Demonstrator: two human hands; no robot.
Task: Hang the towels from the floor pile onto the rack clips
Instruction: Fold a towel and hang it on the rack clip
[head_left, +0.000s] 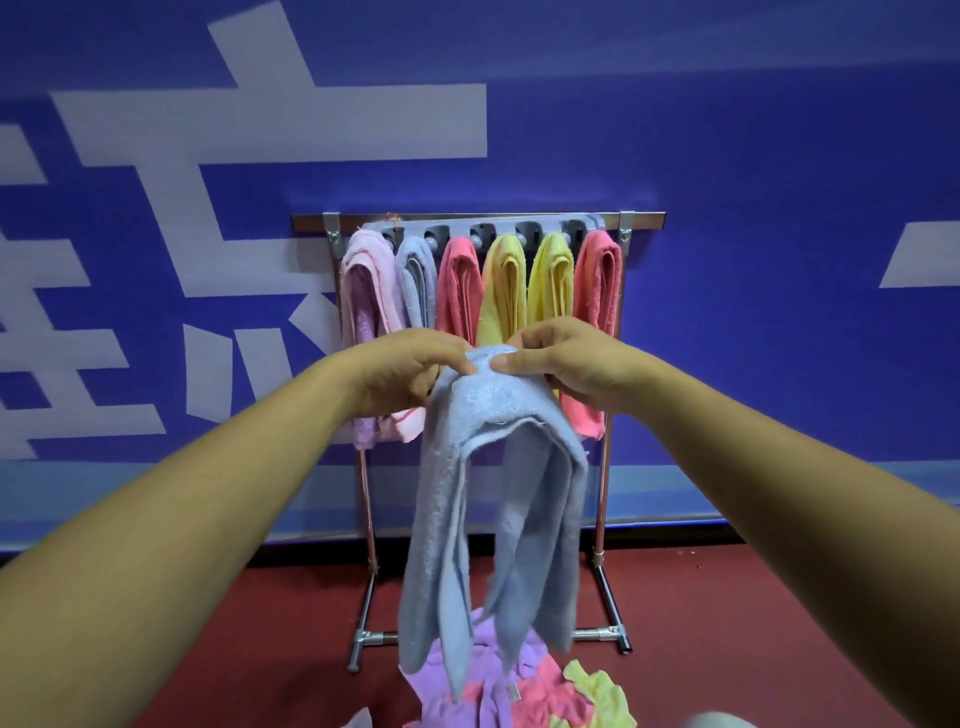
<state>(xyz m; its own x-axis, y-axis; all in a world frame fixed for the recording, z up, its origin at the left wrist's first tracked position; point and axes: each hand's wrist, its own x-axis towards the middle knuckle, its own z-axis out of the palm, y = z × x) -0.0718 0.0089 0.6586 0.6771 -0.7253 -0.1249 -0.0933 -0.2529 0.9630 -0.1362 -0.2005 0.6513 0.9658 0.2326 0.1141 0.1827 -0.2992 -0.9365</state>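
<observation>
Left hand (400, 371) pinches top fold of light blue towel (493, 499); right hand (571, 364) pinches same fold, thumbs nearly touching; towel hangs before rack (478, 221) carrying six clipped towels; floor pile (519, 686) directly below on red floor (753, 623).

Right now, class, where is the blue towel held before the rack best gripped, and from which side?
Probably its bunched top fold, pinched from both sides as the left hand and right hand do. The blue towel hangs down in loose folds beneath, so this likely offers the rack clips a narrow bunch.
</observation>
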